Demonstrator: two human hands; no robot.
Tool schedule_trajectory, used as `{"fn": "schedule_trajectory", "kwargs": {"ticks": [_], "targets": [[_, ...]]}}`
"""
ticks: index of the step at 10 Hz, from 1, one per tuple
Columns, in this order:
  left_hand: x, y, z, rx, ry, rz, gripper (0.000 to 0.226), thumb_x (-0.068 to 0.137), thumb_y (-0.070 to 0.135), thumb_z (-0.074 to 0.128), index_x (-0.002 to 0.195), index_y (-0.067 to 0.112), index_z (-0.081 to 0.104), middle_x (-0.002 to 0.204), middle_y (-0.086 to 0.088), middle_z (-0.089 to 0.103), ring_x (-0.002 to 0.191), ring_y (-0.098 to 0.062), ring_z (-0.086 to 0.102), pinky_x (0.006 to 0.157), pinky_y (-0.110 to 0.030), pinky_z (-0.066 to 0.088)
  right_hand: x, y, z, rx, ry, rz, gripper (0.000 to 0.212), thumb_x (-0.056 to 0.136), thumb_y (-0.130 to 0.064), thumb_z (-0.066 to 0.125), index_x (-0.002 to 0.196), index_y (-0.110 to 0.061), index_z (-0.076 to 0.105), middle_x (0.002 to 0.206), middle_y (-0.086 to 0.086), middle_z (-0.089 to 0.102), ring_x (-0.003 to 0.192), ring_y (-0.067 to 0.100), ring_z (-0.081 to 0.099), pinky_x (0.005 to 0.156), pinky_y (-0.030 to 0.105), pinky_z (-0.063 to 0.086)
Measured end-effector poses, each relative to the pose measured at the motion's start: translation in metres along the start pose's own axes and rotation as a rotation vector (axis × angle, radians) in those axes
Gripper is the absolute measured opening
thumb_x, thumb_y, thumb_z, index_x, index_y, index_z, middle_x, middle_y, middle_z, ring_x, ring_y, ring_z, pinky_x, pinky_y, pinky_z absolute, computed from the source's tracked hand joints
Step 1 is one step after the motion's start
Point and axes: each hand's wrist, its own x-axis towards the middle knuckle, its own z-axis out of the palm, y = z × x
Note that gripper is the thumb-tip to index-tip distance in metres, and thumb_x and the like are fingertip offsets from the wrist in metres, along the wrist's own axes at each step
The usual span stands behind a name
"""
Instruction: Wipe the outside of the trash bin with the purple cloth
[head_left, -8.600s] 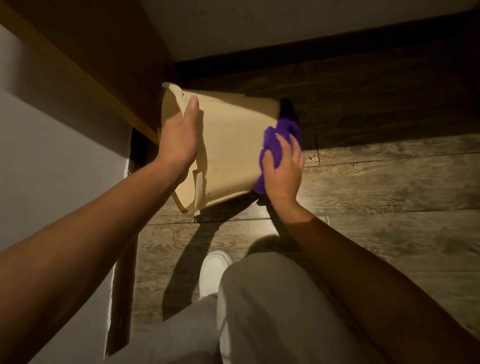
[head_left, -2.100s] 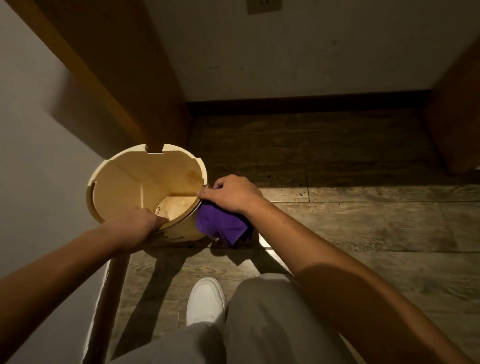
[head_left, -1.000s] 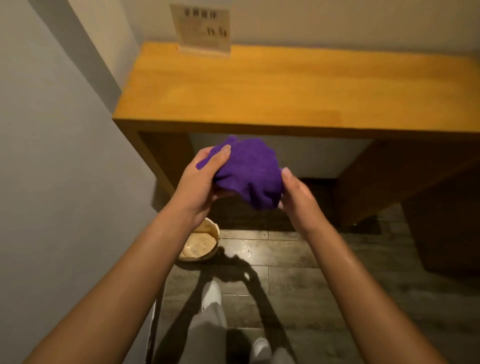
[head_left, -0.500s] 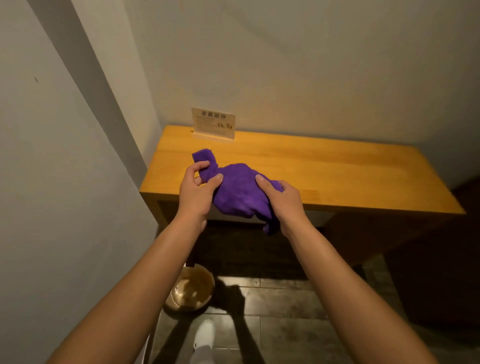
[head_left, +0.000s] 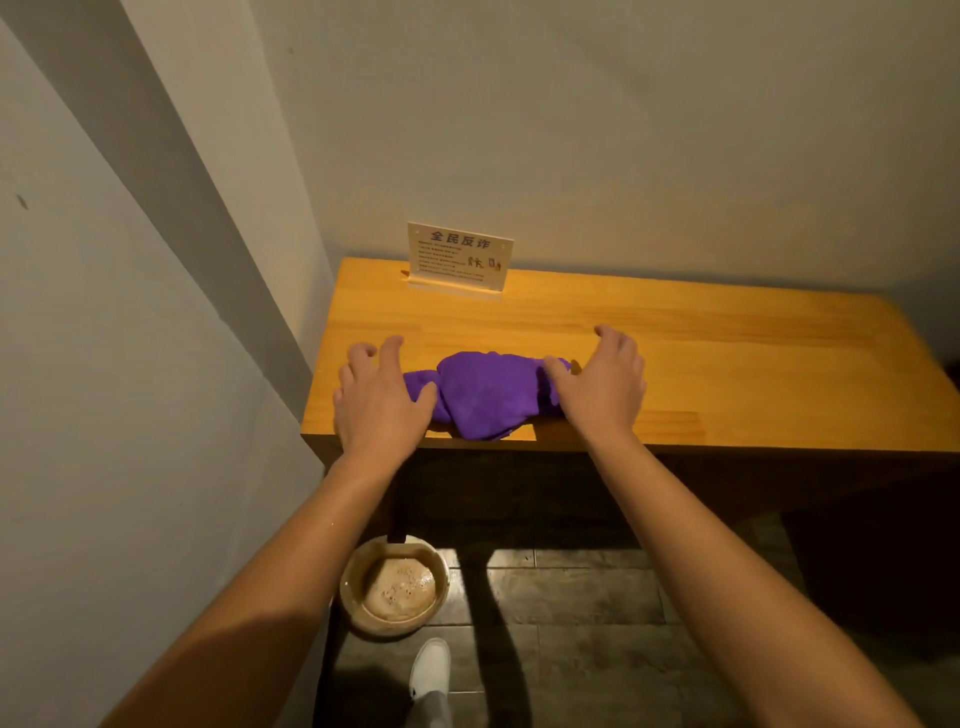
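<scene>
trash bin (head_left: 395, 592) upright on floor, stained inside; purple cloth (head_left: 485, 393) on table (head_left: 727, 374) between two spread grips

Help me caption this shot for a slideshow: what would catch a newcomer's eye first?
The purple cloth stands out first, lying bunched near the front edge of the orange wooden table, with the left hand and right hand spread open at either end of it. Next comes the small white sign standing at the table's back against the wall. The trash bin stands upright on the dark floor below the left forearm.
</scene>
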Motion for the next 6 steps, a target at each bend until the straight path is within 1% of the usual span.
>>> {"fn": "schedule_trajectory", "kwargs": {"ticks": [1, 2, 3, 4, 5, 6], "targets": [[0.006, 0.006, 0.003, 0.07, -0.012, 0.0, 0.071, 0.089, 0.066, 0.054, 0.135, 0.013, 0.052, 0.126, -0.014, 0.059, 0.114, -0.034, 0.058, 0.087, -0.047, 0.05, -0.005, -0.004, 0.0, -0.024, -0.066, 0.003, 0.079, 0.091, -0.073, 0.06, 0.145, -0.015, 0.051, 0.138, 0.008, 0.063, 0.126, 0.029, 0.06, 0.099, 0.049, 0.053], [0.011, 0.021, 0.018, 0.094, -0.309, -0.088, 0.074, 0.087, 0.075, 0.049, 0.122, 0.01, 0.058, 0.12, -0.013, 0.062, 0.108, -0.034, 0.062, 0.079, -0.043, 0.051, -0.001, -0.019, 0.01, -0.009, -0.338, 0.122, 0.087, 0.09, -0.082, 0.05, 0.143, -0.013, 0.053, 0.136, 0.009, 0.064, 0.123, 0.032, 0.062, 0.097, 0.047, 0.054], [0.018, 0.033, 0.029, -0.253, -0.356, -0.186, 0.043, 0.089, 0.043, 0.07, 0.115, 0.009, 0.065, 0.114, -0.011, 0.069, 0.1, -0.028, 0.064, 0.075, -0.032, 0.047, 0.006, -0.032, 0.018, 0.247, -0.415, 0.238, 0.049, 0.093, -0.054, 0.071, 0.114, -0.01, 0.064, 0.111, 0.009, 0.069, 0.104, 0.03, 0.066, 0.08, 0.035, 0.052], [0.035, 0.025, 0.025, -0.847, -0.377, -0.458, 0.018, 0.084, 0.012, 0.077, 0.1, 0.013, 0.068, 0.102, -0.014, 0.075, 0.082, -0.022, 0.068, 0.059, -0.019, 0.05, 0.009, -0.028, 0.017, 0.861, -0.507, 0.464, 0.023, 0.092, -0.024, 0.08, 0.102, -0.009, 0.067, 0.087, 0.007, 0.069, 0.07, 0.02, 0.066, 0.053, 0.026, 0.051], [0.043, 0.007, 0.024, -0.703, -0.348, -0.336, 0.021, 0.082, 0.019, 0.08, 0.096, 0.02, 0.064, 0.093, -0.009, 0.072, 0.088, -0.027, 0.07, 0.065, -0.025, 0.05, -0.001, -0.017, 0.022, 0.748, -0.492, 0.413, 0.025, 0.092, -0.026, 0.082, 0.102, -0.013, 0.063, 0.088, 0.005, 0.067, 0.068, 0.018, 0.067, 0.054, 0.027, 0.052], [0.033, -0.003, 0.031, -0.114, -0.202, -0.043, 0.032, 0.086, 0.044, 0.074, 0.108, 0.023, 0.062, 0.104, -0.004, 0.07, 0.103, -0.028, 0.062, 0.085, -0.04, 0.046, -0.009, -0.012, 0.027, 0.218, -0.295, 0.17, 0.047, 0.089, -0.048, 0.081, 0.116, -0.016, 0.062, 0.11, 0.002, 0.067, 0.098, 0.023, 0.065, 0.076, 0.033, 0.05]]}}
